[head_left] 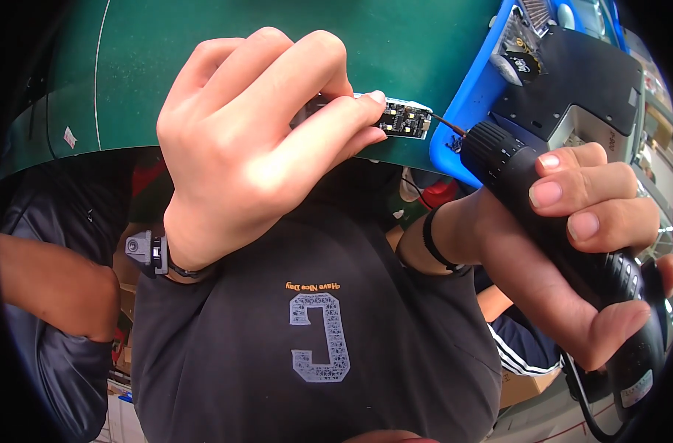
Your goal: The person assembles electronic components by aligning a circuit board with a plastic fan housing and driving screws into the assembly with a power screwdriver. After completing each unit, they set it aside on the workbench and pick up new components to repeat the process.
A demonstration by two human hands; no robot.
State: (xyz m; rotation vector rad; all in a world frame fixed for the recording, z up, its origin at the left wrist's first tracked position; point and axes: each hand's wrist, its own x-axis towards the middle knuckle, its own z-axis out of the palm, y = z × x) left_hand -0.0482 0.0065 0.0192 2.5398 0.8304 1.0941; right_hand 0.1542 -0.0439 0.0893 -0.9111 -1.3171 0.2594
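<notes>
My left hand (240, 148) is closed, pinching a small narrow circuit board (404, 119) between thumb and fingers. Black with pale square parts, the board sits in a white-edged housing, and the fingers cover its left end. In my right hand (580, 199) lies a thick black electric screwdriver (499, 155), wrapped by the fingers and trailing a cord. Its thin bit (449, 126) points left at the board's right end. Whether the tip touches the board I cannot tell.
Beneath the hands is a green work mat (137, 74). A blue tray (466, 96) on the right holds small dark screws (455, 145) and bagged parts (525, 55). A black device (573, 74) stands beside it. Another person's arm (56, 288) is at far left.
</notes>
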